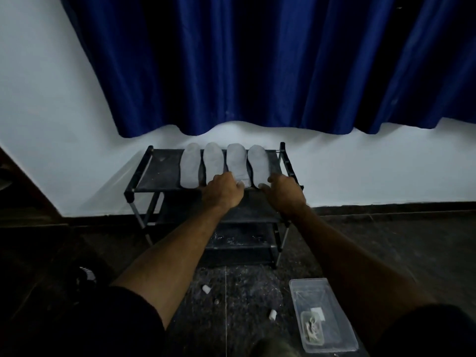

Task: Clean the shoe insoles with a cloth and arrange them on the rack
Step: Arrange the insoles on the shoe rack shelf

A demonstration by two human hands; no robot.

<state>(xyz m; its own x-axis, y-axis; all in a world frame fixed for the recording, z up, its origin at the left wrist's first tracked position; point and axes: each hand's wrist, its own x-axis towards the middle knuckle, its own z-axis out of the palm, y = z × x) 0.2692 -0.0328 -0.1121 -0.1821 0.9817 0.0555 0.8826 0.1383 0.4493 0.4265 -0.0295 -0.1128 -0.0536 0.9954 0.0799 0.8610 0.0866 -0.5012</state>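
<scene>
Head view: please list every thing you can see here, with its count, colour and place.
insoles: four, pale grey, side by side on the rack's top shelf
rack: one, black, against the wall
curtain: one, blue, above the rack
wall: white, behind the rack
plastic container: one, clear, floor at lower right
small white pieces: two, on the floor
left hand: on the near ends of the two middle insoles
right hand: at the rightmost insole's near end
</scene>
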